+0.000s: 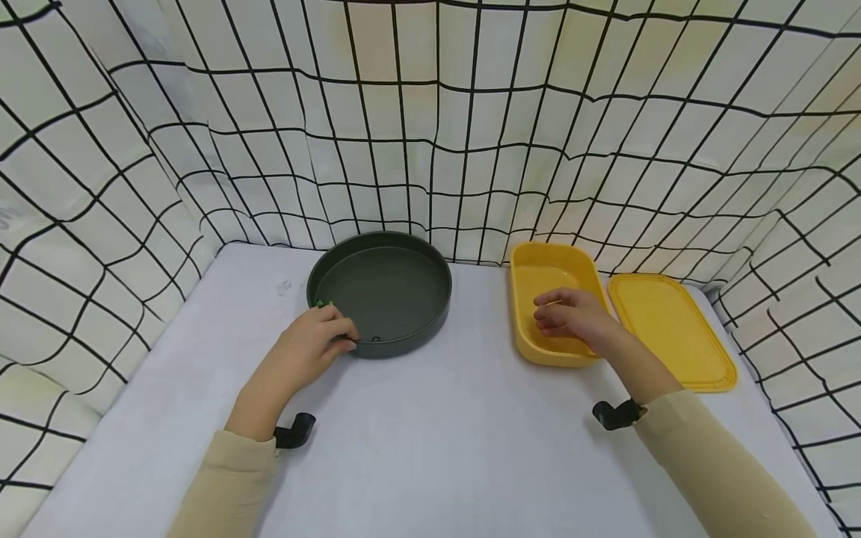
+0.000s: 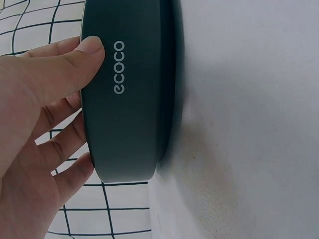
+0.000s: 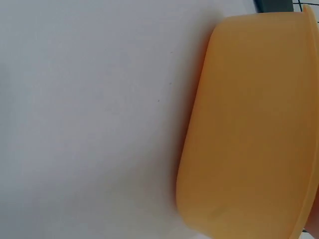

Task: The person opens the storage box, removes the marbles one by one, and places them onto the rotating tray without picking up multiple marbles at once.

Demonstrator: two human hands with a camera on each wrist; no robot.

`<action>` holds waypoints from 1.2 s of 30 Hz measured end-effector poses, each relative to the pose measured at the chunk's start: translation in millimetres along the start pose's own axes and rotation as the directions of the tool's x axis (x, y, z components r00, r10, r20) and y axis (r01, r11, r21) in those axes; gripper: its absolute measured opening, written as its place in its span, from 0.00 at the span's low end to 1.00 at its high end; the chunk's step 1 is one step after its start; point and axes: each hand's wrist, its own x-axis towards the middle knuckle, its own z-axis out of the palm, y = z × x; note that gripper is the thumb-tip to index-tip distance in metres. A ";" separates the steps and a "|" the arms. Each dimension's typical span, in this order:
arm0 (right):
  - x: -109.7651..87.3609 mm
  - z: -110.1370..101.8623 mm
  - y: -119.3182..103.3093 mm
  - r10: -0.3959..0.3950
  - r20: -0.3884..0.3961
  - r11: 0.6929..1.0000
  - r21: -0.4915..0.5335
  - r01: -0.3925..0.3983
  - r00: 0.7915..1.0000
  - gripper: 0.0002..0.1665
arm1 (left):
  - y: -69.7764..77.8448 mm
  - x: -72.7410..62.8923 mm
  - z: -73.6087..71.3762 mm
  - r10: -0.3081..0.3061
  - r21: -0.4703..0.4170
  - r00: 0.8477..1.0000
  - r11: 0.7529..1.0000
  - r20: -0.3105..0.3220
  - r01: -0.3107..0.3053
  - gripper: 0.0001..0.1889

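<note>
A white wall covering with a black grid (image 1: pixel 464 161) closes in the far, left and right sides of a white table (image 1: pixel 430 448). At the far side, left of the middle, sits a dark green round tray (image 1: pixel 390 280) with a raised wall; in the left wrist view its outside bears the pale word "ecoco" (image 2: pixel 119 67). The left hand (image 1: pixel 306 351) pinches the tray's rim at its near left: the thumb lies flat on the outer wall, and the fingers reach over to the other side. A small green object (image 1: pixel 324 303) peeks out just beyond the knuckles, too covered to identify, and a tiny dark item (image 1: pixel 375 339) shows at the tray's near inner edge.

To the right of the tray stands a yellow rectangular tub (image 1: pixel 558 359) with rounded corners. The right hand (image 1: pixel 578 321) hangs over its inside, fingers loosely bent, with a gap between them; the right wrist view shows mostly the tub's outer wall. A flat yellow lid (image 1: pixel 673 329) lies just beside the tub, on its right. Beige sleeves (image 1: pixel 726 467) cover both forearms.
</note>
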 end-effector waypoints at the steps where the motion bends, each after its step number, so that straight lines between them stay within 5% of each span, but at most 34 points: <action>1: 0.1 -0.6 1.0 0.009 0.002 1.000 -0.008 -0.009 1.000 0.22 | 0.0 -0.3 -0.4 0.000 0.001 1.000 1.000 0.000 0.000 0.06; 11: -1.5 -4.7 7.2 0.059 0.146 0.986 -0.160 -0.035 0.988 0.25 | -0.6 -0.7 0.4 0.014 0.001 1.000 1.000 -0.008 -0.014 0.06; 36: 10.6 10.8 4.9 0.096 0.218 0.910 -0.415 0.003 0.971 0.19 | 0.9 -0.7 -1.3 0.012 -0.006 1.000 1.000 -0.009 -0.012 0.06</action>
